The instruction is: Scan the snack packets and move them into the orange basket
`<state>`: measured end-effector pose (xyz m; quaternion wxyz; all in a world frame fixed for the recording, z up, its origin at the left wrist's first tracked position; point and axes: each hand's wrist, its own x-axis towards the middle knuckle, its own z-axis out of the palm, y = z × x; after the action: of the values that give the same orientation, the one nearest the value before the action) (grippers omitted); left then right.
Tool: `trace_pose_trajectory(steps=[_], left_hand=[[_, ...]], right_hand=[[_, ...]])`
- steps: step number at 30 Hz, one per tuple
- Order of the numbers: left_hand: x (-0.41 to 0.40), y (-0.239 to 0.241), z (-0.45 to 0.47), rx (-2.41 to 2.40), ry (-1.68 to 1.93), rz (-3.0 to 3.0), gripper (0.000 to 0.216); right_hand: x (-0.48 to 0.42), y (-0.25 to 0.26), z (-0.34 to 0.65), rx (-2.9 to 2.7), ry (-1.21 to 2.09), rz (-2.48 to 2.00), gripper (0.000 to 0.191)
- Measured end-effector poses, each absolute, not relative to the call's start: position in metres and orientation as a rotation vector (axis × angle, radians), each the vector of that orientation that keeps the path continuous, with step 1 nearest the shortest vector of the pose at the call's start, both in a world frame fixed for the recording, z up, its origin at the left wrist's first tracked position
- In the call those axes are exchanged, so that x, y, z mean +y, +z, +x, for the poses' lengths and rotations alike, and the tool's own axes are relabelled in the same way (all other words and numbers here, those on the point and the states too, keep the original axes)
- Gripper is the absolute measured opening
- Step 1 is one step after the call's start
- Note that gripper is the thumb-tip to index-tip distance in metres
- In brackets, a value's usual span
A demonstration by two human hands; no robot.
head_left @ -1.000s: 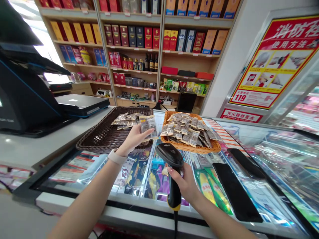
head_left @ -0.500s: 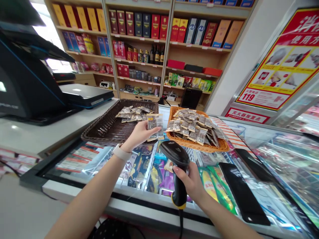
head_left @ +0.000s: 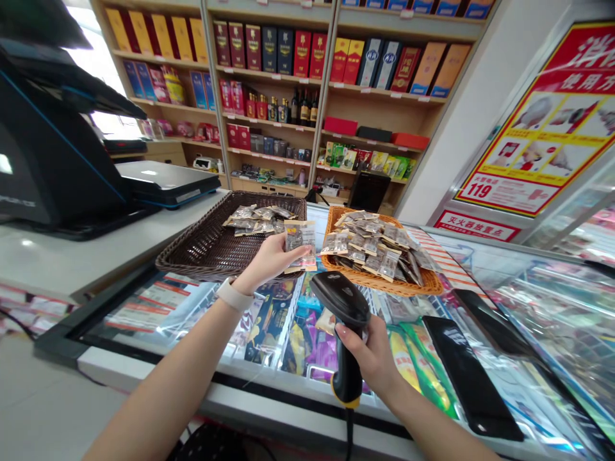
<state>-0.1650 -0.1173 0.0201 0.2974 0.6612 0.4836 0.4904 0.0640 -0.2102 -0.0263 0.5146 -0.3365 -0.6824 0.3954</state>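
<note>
My left hand [head_left: 269, 261] pinches a small clear snack packet [head_left: 298, 242] and holds it up between the two baskets. My right hand [head_left: 369, 355] grips the handle of a black barcode scanner [head_left: 342, 307], whose head points towards the packet from just below it. A dark brown wicker basket [head_left: 202, 246] on the left holds a few packets at its far end. An orange wicker basket [head_left: 375, 278] on the right is heaped with several of the same packets. Both baskets rest on the glass freezer lid [head_left: 504, 307].
A black till terminal [head_left: 52, 166] and a flat black unit [head_left: 168, 182] stand on the white counter [head_left: 57, 262] at the left. Two black freezer lid handles [head_left: 468, 371] lie at the right. Shelves of boxed goods [head_left: 288, 57] fill the back wall. A red fire notice [head_left: 542, 128] hangs at the right.
The view has shifted slightly down and left. My left hand has lifted the packet a little towards me, and the scanner has risen closer beneath it.
</note>
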Motion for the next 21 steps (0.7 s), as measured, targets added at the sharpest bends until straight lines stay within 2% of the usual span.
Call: trace_pose_trajectory(steps=[7,12,17,20,21], left_hand=[[-0.119,0.021,-0.164,1.325,1.359,1.755,0.039],[-0.113,0.025,-0.163,1.374,1.485,1.447,0.029],[-0.092,0.053,-0.14,1.026,1.214,1.258,0.02],[-0.066,0.076,-0.111,0.815,1.095,1.261,0.004],[-0.056,0.082,-0.099,0.771,1.07,1.286,0.005]], right_hand=[[-0.21,-0.032,0.064,-1.612,0.958,-0.832,0.024],[-0.21,-0.03,0.061,-1.566,0.988,-0.92,0.027],[-0.211,-0.028,0.059,-1.578,0.98,-0.938,0.029],[-0.21,-0.029,0.058,-1.57,0.978,-0.937,0.031],[-0.21,-0.029,0.058,-1.563,0.98,-0.947,0.031]])
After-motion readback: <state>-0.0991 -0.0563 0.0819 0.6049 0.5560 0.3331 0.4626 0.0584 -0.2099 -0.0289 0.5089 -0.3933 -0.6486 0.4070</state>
